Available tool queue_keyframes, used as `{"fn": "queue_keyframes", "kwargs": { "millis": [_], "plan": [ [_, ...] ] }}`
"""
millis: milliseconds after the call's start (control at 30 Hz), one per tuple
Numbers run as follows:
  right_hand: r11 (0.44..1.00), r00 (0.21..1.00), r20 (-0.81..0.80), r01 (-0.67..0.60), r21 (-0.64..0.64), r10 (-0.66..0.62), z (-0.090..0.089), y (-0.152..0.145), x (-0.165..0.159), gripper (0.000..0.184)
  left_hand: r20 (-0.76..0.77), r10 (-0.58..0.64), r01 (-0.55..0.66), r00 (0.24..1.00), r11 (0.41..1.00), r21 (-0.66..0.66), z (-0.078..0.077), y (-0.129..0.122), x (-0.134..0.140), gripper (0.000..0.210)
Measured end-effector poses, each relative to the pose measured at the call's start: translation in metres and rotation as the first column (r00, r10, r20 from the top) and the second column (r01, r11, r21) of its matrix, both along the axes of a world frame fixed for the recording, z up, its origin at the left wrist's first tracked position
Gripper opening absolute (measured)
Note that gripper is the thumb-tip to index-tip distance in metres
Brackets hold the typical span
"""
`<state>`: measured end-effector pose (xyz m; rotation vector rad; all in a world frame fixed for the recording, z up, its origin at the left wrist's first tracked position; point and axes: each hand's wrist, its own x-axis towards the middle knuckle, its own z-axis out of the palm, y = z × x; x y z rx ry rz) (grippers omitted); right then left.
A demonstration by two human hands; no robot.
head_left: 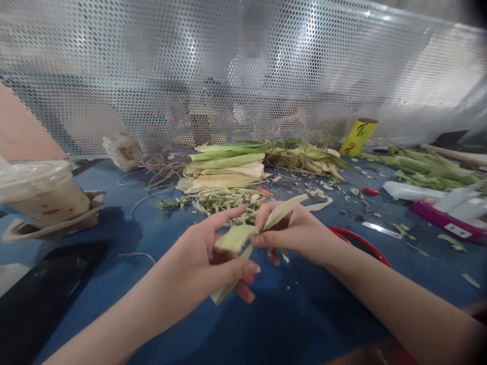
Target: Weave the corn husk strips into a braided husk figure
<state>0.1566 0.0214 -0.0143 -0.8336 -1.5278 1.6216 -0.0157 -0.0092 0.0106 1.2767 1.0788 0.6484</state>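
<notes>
Pale green corn husk [236,238] pieces, folded and crossing one another, are in front of me between both hands. My right hand [289,230] pinches them where they cross, with thumb and forefinger pressed together, and one pointed end sticks up past the fingers. Around the lower strip my left hand [205,258] is loosely closed, its thumb over the curled fingers and its forefinger stretched out. Part of the husk is hidden inside the left palm. Just beyond the hands lie small knotted husk pieces [216,202] and a stack of flat husks [226,167].
Left are a lidded drink cup [49,195], a black phone-like slab [49,299] and tangled twine [163,172]. Right are a yellow tube [358,138], a glue gun [413,191], a purple power strip [449,220] and red handles [365,244]. A perforated metal screen [160,76] stands behind.
</notes>
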Motion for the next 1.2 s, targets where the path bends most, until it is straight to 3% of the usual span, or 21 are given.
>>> {"fn": "queue_keyframes", "kwargs": {
  "millis": [100, 200, 300, 367, 467, 500, 533, 600, 667, 700, 767, 800, 867, 967, 1033, 1133, 1200],
  "plan": [
    [0.998, 0.993, 0.105, 0.048, 0.029, -0.051, -0.001, 0.003, 0.001, 0.022, -0.187, -0.036, 0.058, 0.982, 0.992, 0.111, -0.005, 0.002, -0.003, 0.018],
    [0.994, 0.992, 0.119, 0.023, 0.106, -0.036, 0.003, 0.004, 0.004, 0.021, -0.279, -0.020, 0.073, 0.960, 0.981, 0.182, -0.007, 0.002, -0.004, 0.019],
    [0.989, 0.996, 0.087, 0.012, 0.148, -0.025, 0.005, 0.002, 0.004, 0.030, -0.049, 0.072, -0.061, 0.996, 0.981, 0.186, -0.008, 0.000, 0.000, 0.017],
    [0.983, 0.995, 0.085, 0.038, 0.182, -0.054, 0.005, -0.001, 0.004, 0.039, 0.109, 0.070, -0.088, 0.992, 0.981, 0.174, -0.011, -0.002, 0.003, 0.022],
    [0.923, 0.972, 0.165, 0.098, 0.372, -0.169, 0.003, -0.003, 0.005, 0.044, 0.188, 0.076, -0.097, 0.979, 0.990, 0.105, -0.014, -0.006, 0.006, 0.026],
    [0.860, 0.950, 0.188, 0.126, 0.495, -0.248, 0.003, -0.004, 0.007, 0.045, 0.196, 0.109, -0.127, 0.974, 0.988, 0.086, -0.015, -0.006, 0.006, 0.027],
    [0.756, 0.921, 0.202, 0.134, 0.640, -0.334, 0.003, -0.005, 0.008, 0.044, 0.204, 0.152, -0.170, 0.967, 0.983, 0.075, -0.015, -0.007, 0.007, 0.028],
    [0.444, 0.853, 0.190, 0.053, 0.895, -0.486, 0.005, -0.007, 0.010, 0.035, 0.212, 0.249, -0.272, 0.945, 0.958, 0.089, -0.015, -0.008, 0.008, 0.027],
    [0.144, 0.814, 0.206, -0.152, 0.978, -0.543, 0.006, -0.011, 0.011, 0.017, 0.167, 0.313, -0.336, 0.935, 0.933, 0.131, -0.015, -0.008, 0.010, 0.023],
    [0.067, 0.805, 0.224, -0.224, 0.972, -0.550, 0.007, -0.012, 0.011, 0.013, 0.129, 0.348, -0.365, 0.929, 0.917, 0.160, -0.015, -0.008, 0.011, 0.023],
    [-0.021, 0.803, 0.270, -0.331, 0.943, -0.531, 0.008, -0.015, 0.009, 0.014, 0.057, 0.414, -0.415, 0.908, 0.880, 0.232, -0.017, -0.009, 0.012, 0.024],
    [-0.038, 0.810, 0.305, -0.373, 0.927, -0.501, 0.008, -0.015, 0.008, 0.015, 0.022, 0.422, -0.412, 0.906, 0.872, 0.265, -0.017, -0.009, 0.012, 0.024],
    [0.005, 0.842, 0.360, -0.391, 0.920, -0.402, 0.008, -0.014, 0.008, 0.015, -0.041, 0.387, -0.355, 0.921, 0.878, 0.321, -0.019, -0.009, 0.011, 0.021],
    [0.171, 0.907, 0.348, -0.313, 0.934, -0.238, 0.009, -0.009, 0.010, 0.009, -0.098, 0.292, -0.234, 0.951, 0.893, 0.385, -0.022, -0.008, 0.007, 0.015],
    [0.249, 0.935, 0.312, -0.265, 0.931, -0.172, 0.010, -0.005, 0.012, 0.007, -0.088, 0.274, -0.216, 0.958, 0.886, 0.410, -0.024, -0.007, 0.004, 0.013],
    [0.318, 0.949, 0.228, -0.152, 0.936, -0.217, 0.011, -0.001, 0.014, 0.006, -0.046, 0.251, -0.213, 0.967, 0.892, 0.399, -0.025, -0.007, 0.001, 0.013],
    [0.399, 0.939, 0.202, -0.078, 0.913, -0.278, 0.011, -0.001, 0.012, 0.005, -0.036, 0.258, -0.220, 0.966, 0.884, 0.413, -0.025, -0.007, 0.001, 0.012]
  ]
}}
